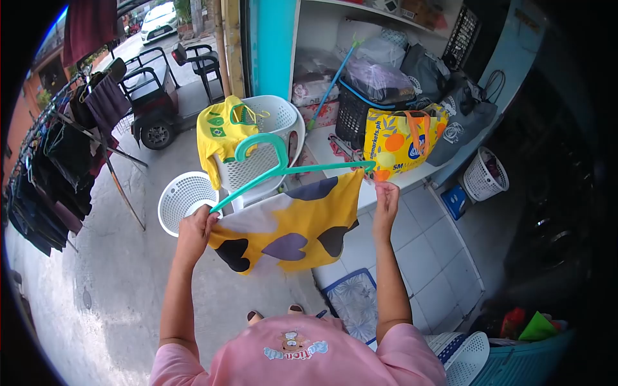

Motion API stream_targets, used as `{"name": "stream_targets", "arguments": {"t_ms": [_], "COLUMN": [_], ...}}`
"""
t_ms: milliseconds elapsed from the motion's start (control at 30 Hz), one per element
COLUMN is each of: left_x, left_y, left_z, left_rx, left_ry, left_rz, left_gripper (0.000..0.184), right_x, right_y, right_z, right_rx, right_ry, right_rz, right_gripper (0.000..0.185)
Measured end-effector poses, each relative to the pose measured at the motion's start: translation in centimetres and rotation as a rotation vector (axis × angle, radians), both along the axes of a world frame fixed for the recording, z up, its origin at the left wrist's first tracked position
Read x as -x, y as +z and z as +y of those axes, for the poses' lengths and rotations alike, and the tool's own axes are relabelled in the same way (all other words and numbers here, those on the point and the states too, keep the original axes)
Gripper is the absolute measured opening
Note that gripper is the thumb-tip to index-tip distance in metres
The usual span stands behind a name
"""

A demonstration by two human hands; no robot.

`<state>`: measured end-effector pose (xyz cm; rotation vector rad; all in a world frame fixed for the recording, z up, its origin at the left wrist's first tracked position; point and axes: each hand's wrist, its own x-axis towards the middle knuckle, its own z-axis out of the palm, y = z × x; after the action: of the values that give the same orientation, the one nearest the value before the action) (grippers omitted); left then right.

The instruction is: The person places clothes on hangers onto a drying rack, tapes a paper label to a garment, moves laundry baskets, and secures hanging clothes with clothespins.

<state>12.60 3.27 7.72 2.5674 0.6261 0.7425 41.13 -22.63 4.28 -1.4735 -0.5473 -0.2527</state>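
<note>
Clothes rack: dark garments [48,174] hang along the far left.
White round basket: [177,202] on the concrete floor, its mouth up and its perforated inner wall showing.
Left grip: [197,230] closed, thumb and fingers pinching the left end of a turquoise hanger [280,170] along with the cloth's edge.
Tall white basket: [238,174] a yellow garment [225,125] with green trim and a Brazil-flag motif drapes over its rim.
Heart-print cloth: [283,246] yellow with black and purple-grey hearts, just below the hanger, between both hands.
Pink T-shirt: [302,370] cartoon figure on it; the letters "tion" can be read.
Black basket: [351,119] on the white shelf, with a plastic-wrapped bundle [380,83] on top.
Right grip: [378,185] thumb and fingertips drawn close near the hanger's right end; I cannot tell whether they pinch the cloth.
Yellow shopping bag: [389,145] orange fruit print, orange handles, "smmarkets.ph" up its side and "SM" at the bottom.
White waste-type basket: [479,184] dark reddish contents.
Teal tub: [528,365] green and red pieces at its top.
</note>
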Motion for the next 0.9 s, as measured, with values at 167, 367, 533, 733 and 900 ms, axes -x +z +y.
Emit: {"name": "stream_targets", "arguments": {"t_ms": [167, 367, 533, 733, 900], "left_x": [-0.9, -0.6, 0.3, 0.4, -0.3], "left_y": [-0.2, -1.5, -2.2, -2.7, -2.0], "left_z": [-1.6, -1.6, -1.6, -1.5, -1.9], "left_rx": [0.049, 0.057, 0.032, 0.002, -0.168], "left_ry": [-0.011, 0.001, 0.080, 0.163, 0.181], "left_rz": [0.026, 0.007, -0.013, 0.030, 0.035], "left_gripper": [0.022, 0.019, 0.019, 0.020, 0.021], "right_x": [1.6, -0.9, -3.3, -3.7, -4.1], "right_y": [-1.0, -0.9, -1.9, -0.9, 0.0], "right_z": [3.5, 5.0, 5.6, 4.9, 4.3], "right_rx": [-0.090, -0.265, -0.458, -0.178, -0.120], "right_ry": [0.188, 0.363, 0.449, 0.395, 0.559], "right_rz": [0.223, 0.483, 0.572, 0.481, 0.302], "right_gripper": [0.021, 0.017, 0.014, 0.023, 0.037]}}
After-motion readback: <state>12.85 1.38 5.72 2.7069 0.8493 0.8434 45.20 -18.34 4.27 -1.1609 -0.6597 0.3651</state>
